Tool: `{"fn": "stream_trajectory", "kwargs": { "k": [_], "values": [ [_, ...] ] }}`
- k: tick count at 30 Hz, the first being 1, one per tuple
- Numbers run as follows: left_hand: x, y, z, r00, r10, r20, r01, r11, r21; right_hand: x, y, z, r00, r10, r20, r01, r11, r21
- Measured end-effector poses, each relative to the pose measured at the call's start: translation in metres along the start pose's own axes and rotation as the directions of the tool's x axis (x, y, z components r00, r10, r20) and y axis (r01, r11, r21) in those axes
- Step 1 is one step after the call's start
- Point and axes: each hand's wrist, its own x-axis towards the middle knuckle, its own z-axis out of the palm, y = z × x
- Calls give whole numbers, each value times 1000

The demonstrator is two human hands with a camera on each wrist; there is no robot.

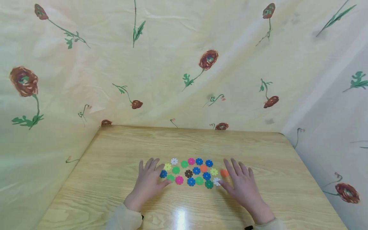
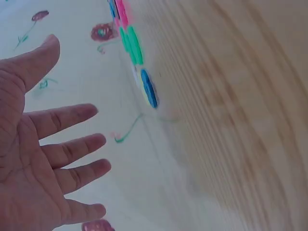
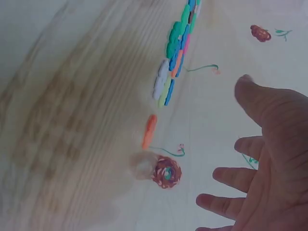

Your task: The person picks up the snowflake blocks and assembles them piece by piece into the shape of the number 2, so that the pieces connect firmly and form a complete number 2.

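Your left grip and right grip, fingers spread, flank a cluster of coloured discs on the wood-grain counter, well in from its far edge and between its side edges. Your right thumb is at a white disc; an orange disc sits beside your right fingers. Flowered cloth rises beyond the far edge.

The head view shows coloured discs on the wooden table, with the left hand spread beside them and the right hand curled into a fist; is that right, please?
The right hand is not a fist; it is spread open, as the head view shows. Coloured discs lie on the wooden table, with the left hand spread beside them.
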Motion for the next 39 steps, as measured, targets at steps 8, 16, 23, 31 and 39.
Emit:
{"fn": "stream_trajectory", "kwargs": {
  "k": [8,16,23,31,39],
  "values": [
    [16,27,10,993,107,49,-108,994,18,3,-11,7,997,-79,-26,79,997,-9],
    [34,55,26,968,186,166,-193,981,26,12,-26,12,995,-86,52,87,996,-4],
    [46,73,37,953,212,218,-232,970,71,19,-36,17,990,-93,105,94,996,2],
    [53,81,42,942,191,275,-233,964,128,26,-42,21,983,-38,178,41,999,-18],
    [55,81,48,942,208,262,-248,960,133,30,-40,27,983,-24,183,29,999,-29]
  ]
}}
